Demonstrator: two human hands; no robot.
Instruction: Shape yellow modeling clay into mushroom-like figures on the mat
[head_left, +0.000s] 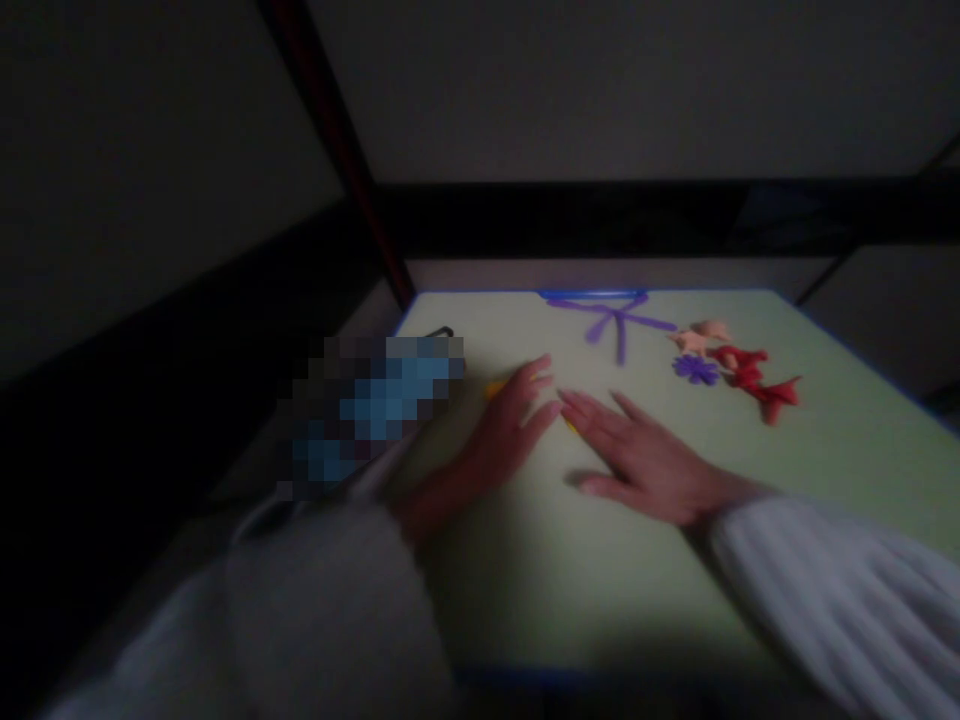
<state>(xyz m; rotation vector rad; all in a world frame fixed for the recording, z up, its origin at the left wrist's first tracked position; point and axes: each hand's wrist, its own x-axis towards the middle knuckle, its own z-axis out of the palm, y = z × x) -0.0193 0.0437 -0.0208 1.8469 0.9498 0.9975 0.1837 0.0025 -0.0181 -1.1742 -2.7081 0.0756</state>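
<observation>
In the dim head view, my left hand (514,420) rests low over the pale table, fingers loosely stretched and thumb apart. A bit of something soft-looking and yellow (494,389) shows beyond its knuckles. My right hand (637,450) lies flat, palm down, its fingertips close to my left thumb. Another yellow bit (570,425) peeks out under those fingertips. Whether both bits are one strip is hidden by my hands. Neither hand is closed around anything.
Purple strips (619,335) lie crossed at the table's far edge, by a blue bar (592,294). To the right are a purple flower shape (696,370), peach pieces (694,339) and red twisted pieces (776,398). A blurred-out blue object (390,405) stands left.
</observation>
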